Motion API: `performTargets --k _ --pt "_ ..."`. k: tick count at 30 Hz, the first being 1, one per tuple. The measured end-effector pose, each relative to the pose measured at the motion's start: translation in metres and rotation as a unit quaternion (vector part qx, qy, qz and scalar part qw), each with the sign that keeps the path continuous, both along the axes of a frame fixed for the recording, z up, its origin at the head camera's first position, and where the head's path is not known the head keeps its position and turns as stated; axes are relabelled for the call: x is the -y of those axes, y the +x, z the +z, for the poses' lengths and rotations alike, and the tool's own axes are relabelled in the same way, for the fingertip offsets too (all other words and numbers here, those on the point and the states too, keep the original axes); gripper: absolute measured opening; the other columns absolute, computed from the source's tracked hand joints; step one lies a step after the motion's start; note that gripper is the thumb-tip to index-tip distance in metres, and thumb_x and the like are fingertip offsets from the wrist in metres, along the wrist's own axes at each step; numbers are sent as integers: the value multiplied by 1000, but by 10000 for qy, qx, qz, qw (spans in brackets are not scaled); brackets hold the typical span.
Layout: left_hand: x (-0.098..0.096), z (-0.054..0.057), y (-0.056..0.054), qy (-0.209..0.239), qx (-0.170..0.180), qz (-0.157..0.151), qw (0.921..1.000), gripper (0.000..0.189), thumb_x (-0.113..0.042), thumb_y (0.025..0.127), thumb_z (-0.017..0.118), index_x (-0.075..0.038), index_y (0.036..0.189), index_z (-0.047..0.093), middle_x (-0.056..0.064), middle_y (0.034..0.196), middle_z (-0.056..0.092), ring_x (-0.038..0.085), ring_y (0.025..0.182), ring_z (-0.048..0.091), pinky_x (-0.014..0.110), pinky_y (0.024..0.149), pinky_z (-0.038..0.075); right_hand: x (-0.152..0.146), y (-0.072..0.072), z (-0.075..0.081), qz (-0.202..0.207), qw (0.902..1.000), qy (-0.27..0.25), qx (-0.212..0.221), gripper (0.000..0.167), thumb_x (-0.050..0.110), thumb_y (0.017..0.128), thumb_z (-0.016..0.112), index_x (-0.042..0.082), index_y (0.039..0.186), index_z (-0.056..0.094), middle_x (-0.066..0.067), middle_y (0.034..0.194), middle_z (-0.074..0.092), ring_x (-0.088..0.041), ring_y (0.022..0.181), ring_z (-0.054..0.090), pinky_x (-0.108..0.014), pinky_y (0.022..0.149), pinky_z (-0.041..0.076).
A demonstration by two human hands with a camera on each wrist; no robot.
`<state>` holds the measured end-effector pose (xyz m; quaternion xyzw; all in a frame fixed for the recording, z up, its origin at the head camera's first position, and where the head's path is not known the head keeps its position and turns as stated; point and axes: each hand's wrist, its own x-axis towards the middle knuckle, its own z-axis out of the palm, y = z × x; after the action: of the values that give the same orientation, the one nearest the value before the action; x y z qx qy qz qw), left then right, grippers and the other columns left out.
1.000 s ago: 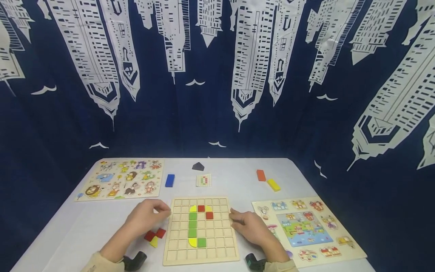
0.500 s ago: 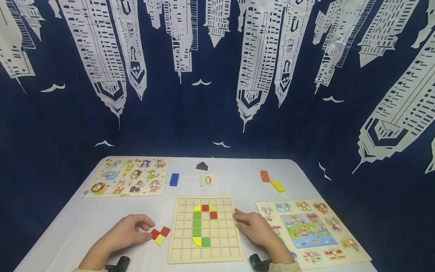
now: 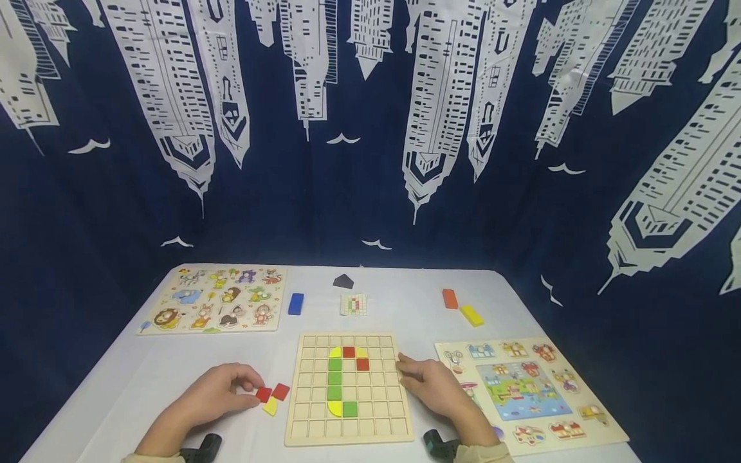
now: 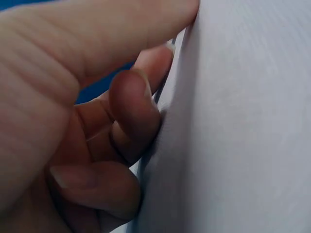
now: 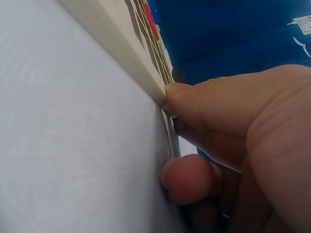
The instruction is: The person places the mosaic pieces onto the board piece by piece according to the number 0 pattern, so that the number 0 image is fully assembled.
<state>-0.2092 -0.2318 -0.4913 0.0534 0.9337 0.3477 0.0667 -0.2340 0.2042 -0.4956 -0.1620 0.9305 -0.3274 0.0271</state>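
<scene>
My left hand point(image 3: 217, 393) is left of the grid board, its thumb and index fingertip pinching a red square tile point(image 3: 263, 395). Another red tile point(image 3: 280, 391) and a yellow rounded tile point(image 3: 270, 406) lie right beside it. In the left wrist view, the curled fingers point(image 4: 133, 107) are close to the white tabletop; the tile is out of sight there. My right hand point(image 3: 431, 384) rests its thumb and index fingertips against the right edge of the wooden grid board point(image 3: 382, 424). Green tiles point(image 3: 334, 378), red tiles point(image 3: 363, 364) and yellow tiles point(image 3: 334, 408) sit in the board's cells.
Behind the board lies a small pattern card point(image 3: 354, 305), with a blue block point(image 3: 296, 303) and a dark pentagon piece point(image 3: 344, 281) nearby. An animal puzzle point(image 3: 214, 302) is at back left. Orange point(image 3: 449, 298) and yellow point(image 3: 471, 315) blocks lie beyond the right-hand picture puzzle point(image 3: 523, 386).
My left hand moved from the board's left edge, left and down to the loose tiles, and now pinches a red one, slightly shifted. The right hand stays at the board's edge.
</scene>
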Motion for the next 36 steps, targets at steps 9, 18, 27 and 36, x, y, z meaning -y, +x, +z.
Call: performTargets --k 9,18,27,36 --pt "-4 -4 -3 81 -74 394 9992 25 -18 75 90 -21 94 74 -6 82 64 16 75 53 28 67 42 -1 -1 -2 -14 10000 0 -4 35 22 97 69 13 131 71 -1 148 59 -32 141 52 -55 114 38" --pt "-5 -3 -3 122 -76 440 9989 27 -22 75 91 -21 96 74 -6 83 65 17 72 52 27 63 41 -1 1 0 7 10000 -54 -39 35 21 97 69 11 130 71 -3 147 59 -34 140 52 -56 113 39" --pt "-33 17 -4 229 -514 6 9984 24 -33 80 88 -26 99 75 -11 86 64 14 66 51 27 59 42 0 0 1 21 10000 -73 2 35 21 97 68 11 130 71 -3 148 58 -34 141 52 -56 114 38" --pt "-97 26 -7 -121 -966 -422 9944 25 -36 83 85 -24 103 75 -16 86 62 7 68 54 27 61 44 -1 2 1 23 9999 -112 -1 34 21 97 69 10 130 71 -4 147 59 -35 140 52 -57 113 38"
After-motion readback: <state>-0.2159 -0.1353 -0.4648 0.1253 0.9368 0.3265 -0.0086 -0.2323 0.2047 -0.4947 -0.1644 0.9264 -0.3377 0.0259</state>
